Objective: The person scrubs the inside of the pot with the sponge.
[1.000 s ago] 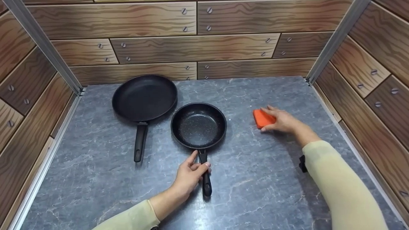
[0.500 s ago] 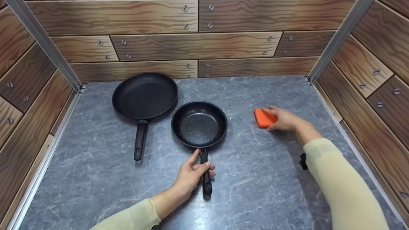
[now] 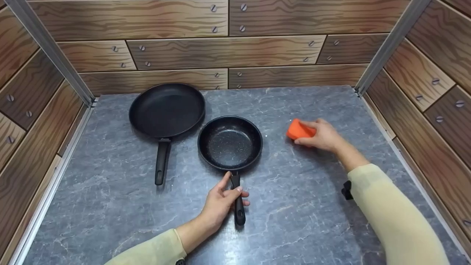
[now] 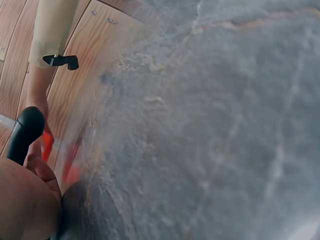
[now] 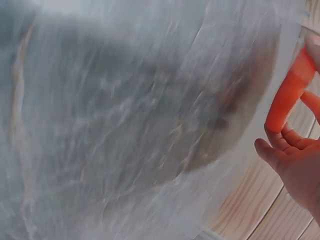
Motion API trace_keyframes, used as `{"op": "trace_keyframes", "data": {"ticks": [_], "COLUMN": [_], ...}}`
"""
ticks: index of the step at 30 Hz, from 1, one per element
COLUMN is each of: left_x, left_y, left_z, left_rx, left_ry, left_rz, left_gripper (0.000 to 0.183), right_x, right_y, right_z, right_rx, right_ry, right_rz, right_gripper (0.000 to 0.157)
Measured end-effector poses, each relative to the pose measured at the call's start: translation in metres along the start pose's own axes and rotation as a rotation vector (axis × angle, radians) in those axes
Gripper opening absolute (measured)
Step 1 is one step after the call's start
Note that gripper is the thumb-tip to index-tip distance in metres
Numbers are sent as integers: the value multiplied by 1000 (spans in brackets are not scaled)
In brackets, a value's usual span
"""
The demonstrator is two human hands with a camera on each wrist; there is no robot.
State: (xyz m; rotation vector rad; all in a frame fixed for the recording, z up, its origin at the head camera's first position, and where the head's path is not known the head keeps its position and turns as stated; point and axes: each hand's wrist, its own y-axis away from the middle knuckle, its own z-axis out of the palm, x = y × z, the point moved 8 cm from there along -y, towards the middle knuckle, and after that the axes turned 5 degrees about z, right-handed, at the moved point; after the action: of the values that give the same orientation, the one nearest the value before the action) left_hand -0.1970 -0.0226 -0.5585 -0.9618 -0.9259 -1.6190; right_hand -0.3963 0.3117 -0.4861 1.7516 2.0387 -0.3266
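My left hand (image 3: 220, 202) holds the black handle of a small speckled frying pan (image 3: 230, 147) that sits on the table. Its thumb lies over the handle, with fingertips showing on the far side. In the left wrist view the handle end (image 4: 27, 127) sticks up past the hand (image 4: 30, 200). To the right of the pan, my right hand (image 3: 320, 136) pinches an orange sponge (image 3: 297, 129) between thumb and fingers. The right wrist view shows the sponge (image 5: 287, 100) tilted and apparently raised off the tabletop, with fingers along it.
A larger black frying pan (image 3: 167, 110) lies at the back left, its handle toward me, close beside the small pan. Wood-patterned walls (image 3: 176, 53) with metal corner posts enclose the grey marbled table (image 3: 110, 206) at the back and sides.
My right hand has tightened on the sponge, tipped it up and shifted it slightly left. The left hand stays on the small pan's handle, and both pans keep their places.
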Motion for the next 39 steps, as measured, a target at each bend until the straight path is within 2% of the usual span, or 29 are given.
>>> {"op": "trace_keyframes", "data": {"ticks": [7, 13, 18, 28, 34, 39], "left_x": [2, 1, 0, -2, -3, -4], "left_y": [-1, 0, -1, -1, 0, 0], "left_z": [-2, -1, -1, -3, -2, -2], "left_rx": [0, -8, -14, -13, -19, -19], "left_ry": [2, -2, -5, 6, -5, -11], "left_rz": [31, 39, 26, 24, 29, 26], "left_gripper": [88, 87, 86, 87, 86, 87], "right_x": [-47, -95, -123, -155, -163, -165], "right_y": [6, 17, 25, 25, 22, 24], "right_z": [4, 17, 32, 52, 63, 67], "right_rx": [56, 59, 18, 22, 26, -17], "right_ry": [-60, -47, -37, 101, 148, 168], "right_rz": [-154, -296, -330, -350, -386, -424], "right_gripper": [80, 69, 73, 72, 73, 71]}}
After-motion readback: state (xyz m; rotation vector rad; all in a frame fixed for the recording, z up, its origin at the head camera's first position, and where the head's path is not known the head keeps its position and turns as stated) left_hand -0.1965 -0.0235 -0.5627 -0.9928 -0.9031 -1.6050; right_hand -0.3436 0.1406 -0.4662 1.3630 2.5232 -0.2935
